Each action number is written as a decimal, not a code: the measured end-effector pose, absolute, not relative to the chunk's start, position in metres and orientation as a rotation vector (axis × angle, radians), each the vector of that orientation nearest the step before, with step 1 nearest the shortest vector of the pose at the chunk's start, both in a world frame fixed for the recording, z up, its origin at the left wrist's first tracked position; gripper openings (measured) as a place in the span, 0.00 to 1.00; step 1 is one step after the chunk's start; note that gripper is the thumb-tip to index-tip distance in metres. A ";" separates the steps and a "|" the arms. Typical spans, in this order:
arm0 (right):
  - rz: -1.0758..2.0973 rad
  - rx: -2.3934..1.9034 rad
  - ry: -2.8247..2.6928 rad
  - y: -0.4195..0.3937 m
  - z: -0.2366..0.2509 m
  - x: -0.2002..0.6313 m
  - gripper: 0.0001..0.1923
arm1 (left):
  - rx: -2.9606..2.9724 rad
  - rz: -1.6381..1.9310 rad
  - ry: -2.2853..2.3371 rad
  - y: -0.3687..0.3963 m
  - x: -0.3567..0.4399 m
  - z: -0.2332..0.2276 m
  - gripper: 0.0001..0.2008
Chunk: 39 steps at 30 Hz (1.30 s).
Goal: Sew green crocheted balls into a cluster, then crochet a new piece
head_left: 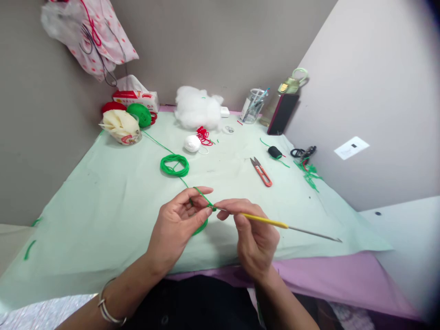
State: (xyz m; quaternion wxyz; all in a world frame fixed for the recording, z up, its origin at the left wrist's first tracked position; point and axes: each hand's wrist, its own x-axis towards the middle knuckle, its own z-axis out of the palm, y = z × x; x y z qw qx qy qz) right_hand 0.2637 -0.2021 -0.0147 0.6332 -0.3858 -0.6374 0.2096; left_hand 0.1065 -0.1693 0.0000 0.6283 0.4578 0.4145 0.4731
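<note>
Thumb and fingers of my left hand [178, 222] pinch a small piece of green crochet work [212, 207], with the green yarn running up over the index finger. My right hand [256, 238] grips a crochet hook [264, 220] by its yellow handle. One metal tip of the hook meets the green stitches at my left fingertips, and the other end points out to the right. Below the left fingers hangs a loop of green yarn [201, 228], partly hidden by the hand. A wound coil of green yarn [174, 165] lies just beyond, its strand leading back to a green ball [139, 114].
Orange thread snips [261, 172] and a black yarn bobbin [275, 152] lie to the right. Farther back are white stuffing [198, 108], a white yarn ball [192, 144], a pen jar [252, 107] and a phone [283, 114] propped against a bottle. A tissue pack [137, 98] stands back left.
</note>
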 end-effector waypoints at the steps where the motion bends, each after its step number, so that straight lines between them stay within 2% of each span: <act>1: 0.448 -0.875 -1.487 -0.202 -0.015 0.264 0.14 | 1.060 1.085 0.957 -0.169 0.106 0.000 0.13; 12: 0.194 -0.910 -1.714 -0.207 -0.023 0.263 0.15 | 1.288 1.163 1.094 -0.170 0.106 0.002 0.11; 19: 0.421 -0.877 -1.540 -0.201 -0.021 0.262 0.13 | 1.283 1.091 1.075 -0.170 0.106 0.004 0.13; 24: 0.255 -0.925 -1.711 -0.206 -0.024 0.263 0.16 | 1.394 1.135 1.123 -0.168 0.105 0.005 0.13; 27: 0.185 -0.913 -1.690 -0.207 -0.029 0.258 0.17 | 1.275 1.110 1.099 -0.168 0.104 0.002 0.15; 31: 0.213 -0.931 -1.531 -0.205 -0.035 0.251 0.17 | 1.016 1.021 0.924 -0.172 0.104 -0.001 0.22; 36: -0.094 -1.018 -1.694 -0.207 -0.036 0.252 0.24 | 0.676 0.929 0.768 -0.175 0.109 0.003 0.25; 39: 0.106 -0.946 -1.549 -0.208 -0.029 0.255 0.21 | 0.584 0.867 0.703 -0.172 0.107 0.006 0.24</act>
